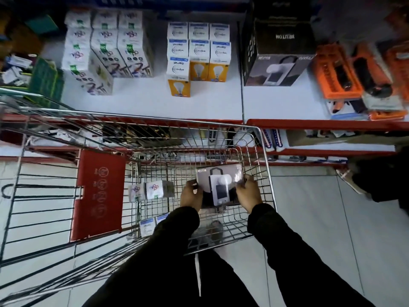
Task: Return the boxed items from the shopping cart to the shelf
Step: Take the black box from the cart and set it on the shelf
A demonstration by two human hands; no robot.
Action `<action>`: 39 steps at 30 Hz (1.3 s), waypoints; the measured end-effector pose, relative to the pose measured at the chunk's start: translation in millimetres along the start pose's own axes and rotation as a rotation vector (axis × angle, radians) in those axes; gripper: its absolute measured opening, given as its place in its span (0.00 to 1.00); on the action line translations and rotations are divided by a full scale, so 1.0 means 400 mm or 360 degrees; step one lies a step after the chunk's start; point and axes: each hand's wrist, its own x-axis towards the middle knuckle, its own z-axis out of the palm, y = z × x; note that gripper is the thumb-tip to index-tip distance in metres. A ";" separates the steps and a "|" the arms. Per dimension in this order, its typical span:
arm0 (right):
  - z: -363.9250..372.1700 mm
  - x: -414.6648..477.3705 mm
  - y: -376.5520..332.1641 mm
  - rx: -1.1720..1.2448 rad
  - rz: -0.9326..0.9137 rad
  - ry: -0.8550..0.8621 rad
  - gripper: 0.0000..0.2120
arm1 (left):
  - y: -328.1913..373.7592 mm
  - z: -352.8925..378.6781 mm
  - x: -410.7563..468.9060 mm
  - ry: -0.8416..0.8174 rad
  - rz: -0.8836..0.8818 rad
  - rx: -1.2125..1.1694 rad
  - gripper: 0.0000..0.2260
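Two hands hold one box inside the shopping cart (263, 156): the left hand (191, 194) grips its left side and the right hand (249, 192) grips its right side, fingers curled over the edges. The lantern box (219, 185) is grey and black, with a picture of a white lamp with a dark handle on its top face and a brand word printed at its far left corner. It sits tilted toward the camera, over the wire floor at the right part of the cart; whether it rests on the wire or is lifted clear cannot be told.

Left of it in the cart lie two small white boxes (151, 190) side by side, and nearer, partly hidden by the left sleeve, two more white and blue boxes (152, 224). A red flap (98, 194) stands at the left end of the basket.

Beyond the cart's far rim runs the shelf (155, 103), white with a red front edge. On it stand white cartons (106, 49) at left, bulb boxes (197, 54) in the middle, matching lantern boxes (278, 52) stacked at right, and orange packs (358, 72) farthest right. Bare shelf surface lies in front of the bulb boxes and in front of the stacked lantern boxes, up to the red edge.
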 end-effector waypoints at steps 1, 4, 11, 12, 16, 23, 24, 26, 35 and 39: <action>-0.009 -0.016 -0.017 0.0016 -0.0036 0.0038 0.12 | 0.011 -0.014 -0.015 0.0031 0.0026 -0.0063 0.16; -0.042 -0.080 -0.071 0.0005 -0.0139 0.0155 0.17 | 0.042 -0.058 -0.069 0.0089 0.0130 -0.0249 0.15; -0.140 -0.181 -0.156 0.0144 -0.0434 0.0321 0.23 | 0.146 -0.141 -0.173 0.0234 0.0537 -0.0483 0.15; -0.155 -0.192 -0.164 0.0173 -0.0494 0.0359 0.23 | 0.163 -0.150 -0.186 0.0255 0.0614 -0.0506 0.14; -0.215 -0.226 -0.194 0.0355 -0.0657 0.0592 0.20 | 0.234 -0.173 -0.224 0.0295 0.0920 -0.0498 0.14; -0.340 -0.225 -0.225 0.0702 -0.0904 0.0873 0.21 | 0.392 -0.160 -0.257 0.0223 0.1314 -0.0445 0.17; -0.364 -0.211 -0.224 0.0698 -0.0907 0.0903 0.20 | 0.420 -0.154 -0.255 0.0209 0.1358 -0.0391 0.17; -0.409 -0.177 -0.215 0.0650 -0.0906 0.0960 0.20 | 0.474 -0.140 -0.250 0.0204 0.1439 -0.0240 0.17; -0.539 -0.001 -0.169 0.0336 -0.0781 0.0953 0.25 | 0.629 -0.012 -0.170 0.0171 0.1347 0.0106 0.16; -0.557 0.066 -0.184 0.0185 -0.0743 0.0951 0.22 | 0.651 0.037 -0.123 0.0199 0.1239 0.0108 0.16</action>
